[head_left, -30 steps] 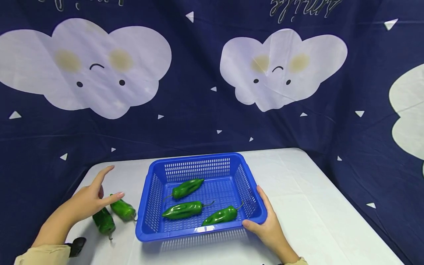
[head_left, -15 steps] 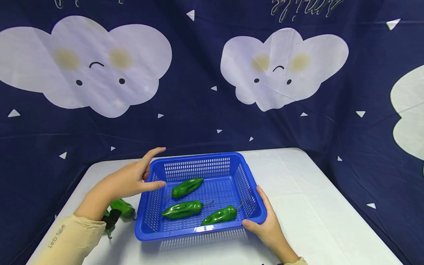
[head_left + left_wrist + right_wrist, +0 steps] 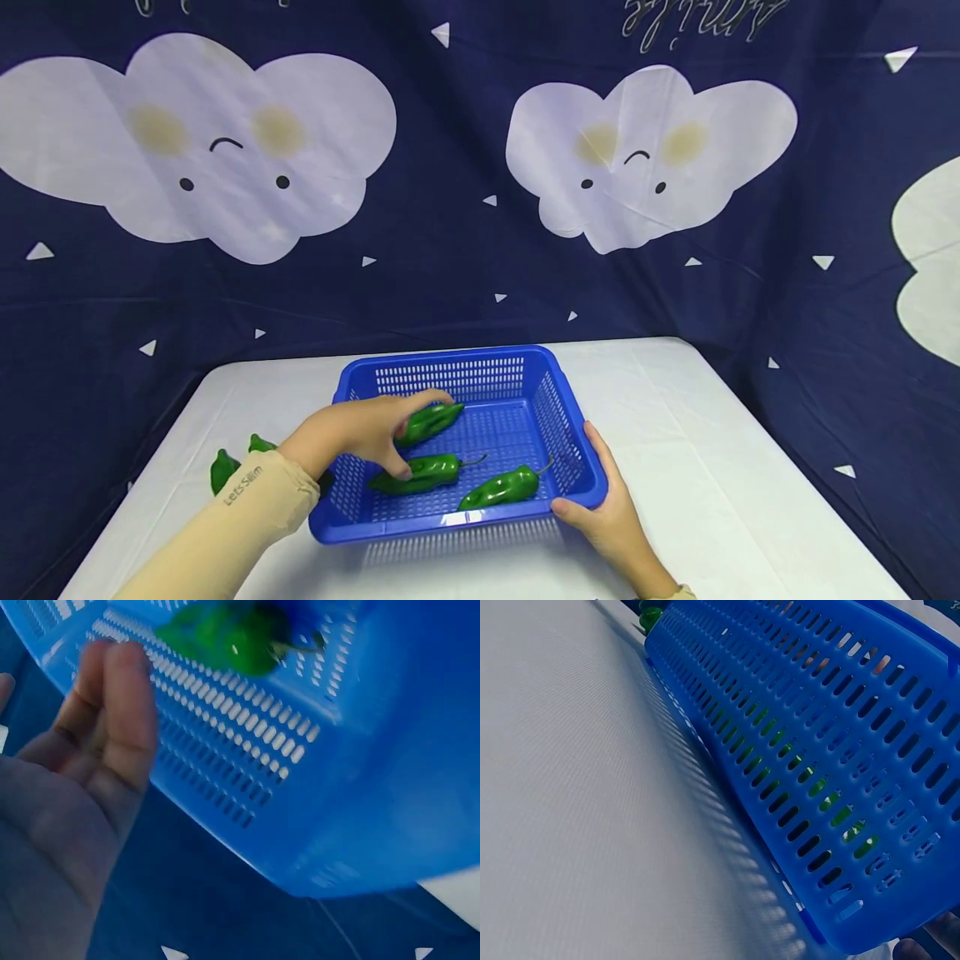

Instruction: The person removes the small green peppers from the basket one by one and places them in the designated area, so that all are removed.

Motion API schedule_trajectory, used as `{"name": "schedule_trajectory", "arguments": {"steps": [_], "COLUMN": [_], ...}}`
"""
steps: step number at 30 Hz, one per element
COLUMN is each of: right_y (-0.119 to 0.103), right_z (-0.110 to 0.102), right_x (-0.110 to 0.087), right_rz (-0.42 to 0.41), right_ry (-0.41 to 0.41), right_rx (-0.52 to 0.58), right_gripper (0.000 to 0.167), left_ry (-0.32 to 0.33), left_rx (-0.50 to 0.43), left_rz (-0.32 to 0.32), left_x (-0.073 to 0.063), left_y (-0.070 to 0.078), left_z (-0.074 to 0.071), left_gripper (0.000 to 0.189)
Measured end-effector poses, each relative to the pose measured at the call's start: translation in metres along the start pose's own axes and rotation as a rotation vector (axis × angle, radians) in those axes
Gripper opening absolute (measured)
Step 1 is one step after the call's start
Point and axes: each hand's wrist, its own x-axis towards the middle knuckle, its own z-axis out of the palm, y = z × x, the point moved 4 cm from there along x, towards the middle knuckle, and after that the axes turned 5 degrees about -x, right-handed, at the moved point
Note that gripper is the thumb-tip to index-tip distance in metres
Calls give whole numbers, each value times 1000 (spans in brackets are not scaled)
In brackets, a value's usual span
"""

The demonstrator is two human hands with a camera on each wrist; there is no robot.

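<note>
A blue plastic basket (image 3: pixel 465 527) with slotted walls holds three green peppers. My left hand (image 3: pixel 375 425) reaches over its left side, thumb and fingers spread above the back pepper (image 3: pixel 429 423) and the middle pepper (image 3: pixel 435 473). In the left wrist view the left hand (image 3: pixel 90 750) has nearly straight fingers, apart from a green pepper (image 3: pixel 232 637). My right hand (image 3: pixel 603 508) grips the basket's near right corner, thumb on the front rim and fingers along the right side. A third pepper (image 3: pixel 501 488) lies near the front wall.
On the white-covered table (image 3: pixel 660 433), left of the basket, lie two more green peppers, one pepper (image 3: pixel 223 471) partly behind the left sleeve (image 3: pixel 247 517). A dark blue cloth (image 3: pixel 442 283) with clouds hangs behind the table.
My left hand has moved right from above the loose peppers, across the basket's left rim and down into the basket. The right hand and the basket have stayed in place.
</note>
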Motion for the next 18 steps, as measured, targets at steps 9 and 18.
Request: {"name": "schedule_trajectory", "arguments": {"steps": [9,18], "right_y": [-1,0], "right_z": [1,0], "right_x": [0,0], "right_rz": [8,-12], "right_ry": [6,0], "right_rx": [-2,14], "right_gripper": [111,110], "left_ry": [-129,-202], "left_rx": [172,334], "left_rz": [-101,-193], "left_x": [13,18], "left_y": [7,8], "left_z": [22,37], "left_gripper": [100,94]}}
